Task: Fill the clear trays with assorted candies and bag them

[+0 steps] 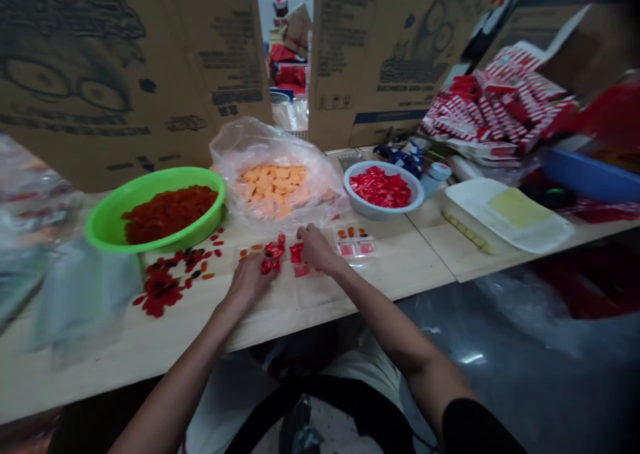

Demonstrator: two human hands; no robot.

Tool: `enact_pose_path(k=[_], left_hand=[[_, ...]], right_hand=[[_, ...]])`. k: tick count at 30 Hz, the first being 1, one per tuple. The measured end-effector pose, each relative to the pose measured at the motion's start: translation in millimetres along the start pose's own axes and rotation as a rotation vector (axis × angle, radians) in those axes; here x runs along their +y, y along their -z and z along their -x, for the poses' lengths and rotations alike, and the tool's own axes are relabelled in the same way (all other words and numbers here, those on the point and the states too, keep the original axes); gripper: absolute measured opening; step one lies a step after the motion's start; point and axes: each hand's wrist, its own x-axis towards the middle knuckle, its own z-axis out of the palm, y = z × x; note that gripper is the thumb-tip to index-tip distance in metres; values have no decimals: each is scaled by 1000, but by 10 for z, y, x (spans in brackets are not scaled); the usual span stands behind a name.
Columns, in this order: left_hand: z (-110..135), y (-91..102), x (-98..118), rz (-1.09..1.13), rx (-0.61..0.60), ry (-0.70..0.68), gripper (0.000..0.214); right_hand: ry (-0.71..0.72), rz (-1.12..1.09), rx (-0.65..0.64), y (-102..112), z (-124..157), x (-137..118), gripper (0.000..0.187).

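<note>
- While both hands worked near the centre of the frame, the step in hand appeared to be handling small red packets (271, 265) one by one, just left of a clear tray (356, 242).
- The left hand (249, 279) had its fingers curled around a cluster of these packets.
- The right hand (319, 249) reached beside another packet (296, 253), fingertips narrow (whether they pinched it, one could not tell).
- More filled the pale bowl (419, 199), right of centre.
- The next move seemed to call for a light, exact pinch.
</note>
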Motion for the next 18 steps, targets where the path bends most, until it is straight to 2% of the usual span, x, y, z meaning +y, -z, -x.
enact_pose_path(k=[5,8,10,13,14,16,18], left_hand=[[-15,-2,45,61,37,47,10],[-193,111,251,334,91,77,10],[-438,201,548,617,107,107,13],[-943,296,1193,908,-41,119,23],[-1118,319,1426,938,-103,87,24],[-1426,368,1840,961,-118,-18,18],[-1629,445,2092,995,-85,-169,22]], right_hand=[[-24,15,12,-24,59,-18,44],[26,-7,0,-91,71,-48,46],[21,-90,27,-112,70,-63,43],[-31,-207,84,-12,73,7,40],[-35,-227,97,77,76,78,40],[-31,-235,141,350,81,313,41],[-64,-221,272,707,84,643,38]])
